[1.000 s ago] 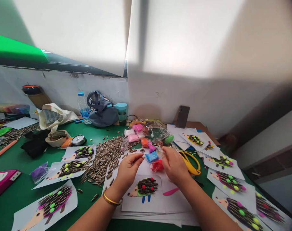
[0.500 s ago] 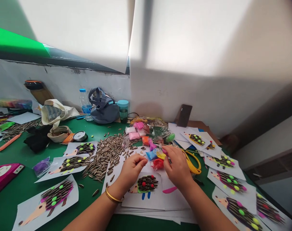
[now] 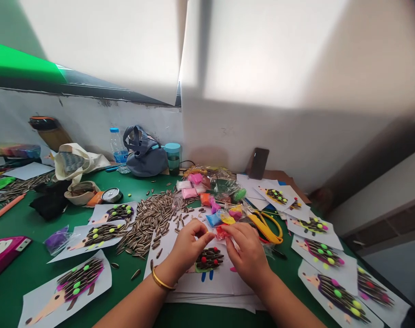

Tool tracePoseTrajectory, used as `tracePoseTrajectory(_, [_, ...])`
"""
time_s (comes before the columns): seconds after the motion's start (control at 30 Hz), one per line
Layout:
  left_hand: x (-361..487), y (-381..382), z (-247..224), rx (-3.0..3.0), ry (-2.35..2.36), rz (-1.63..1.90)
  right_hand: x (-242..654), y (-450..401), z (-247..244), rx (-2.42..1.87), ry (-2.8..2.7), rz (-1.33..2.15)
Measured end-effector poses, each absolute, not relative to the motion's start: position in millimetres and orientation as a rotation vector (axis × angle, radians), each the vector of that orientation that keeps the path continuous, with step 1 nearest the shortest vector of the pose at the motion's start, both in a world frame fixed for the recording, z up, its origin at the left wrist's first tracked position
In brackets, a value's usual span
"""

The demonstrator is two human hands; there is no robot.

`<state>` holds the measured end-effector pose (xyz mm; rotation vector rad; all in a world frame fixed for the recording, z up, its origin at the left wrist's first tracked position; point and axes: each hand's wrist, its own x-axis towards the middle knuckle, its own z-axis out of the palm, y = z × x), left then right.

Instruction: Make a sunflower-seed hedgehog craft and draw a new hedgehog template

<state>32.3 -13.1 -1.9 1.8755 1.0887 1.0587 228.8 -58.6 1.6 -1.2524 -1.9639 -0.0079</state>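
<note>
My left hand [image 3: 190,246], with a gold bangle at the wrist, is closed in a pinch above the paper; what its fingertips hold is too small to make out. My right hand [image 3: 246,253] has its fingers closed on a packet of red modelling clay [image 3: 221,232], partly hidden by the fingers. Below both hands lies a hedgehog picture [image 3: 212,259] with sunflower-seed spines, red clay balls and blue legs. My left hand covers its head. Blue [image 3: 213,220] and yellow [image 3: 227,217] clay packets lie just beyond the red one.
A heap of sunflower seeds [image 3: 149,218] spreads left of the paper. Finished hedgehog pictures lie at left [image 3: 70,291] and right [image 3: 334,296]. Yellow-handled scissors [image 3: 267,230] rest behind my right hand. A phone [image 3: 258,163], cup [image 3: 173,159] and bag [image 3: 146,157] stand along the wall.
My right hand has moved left and down, from above the clay packets onto the red one. My left hand has shifted slightly right, still pinched. The view has shifted a little.
</note>
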Motion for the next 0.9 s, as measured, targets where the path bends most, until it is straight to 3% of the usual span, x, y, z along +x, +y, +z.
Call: tracePoseTrajectory(0.9, [33.7,-16.1,0.1,2.038,1.029,1.038,226.7,-61.6,1.8,-1.23,-1.95,0.046])
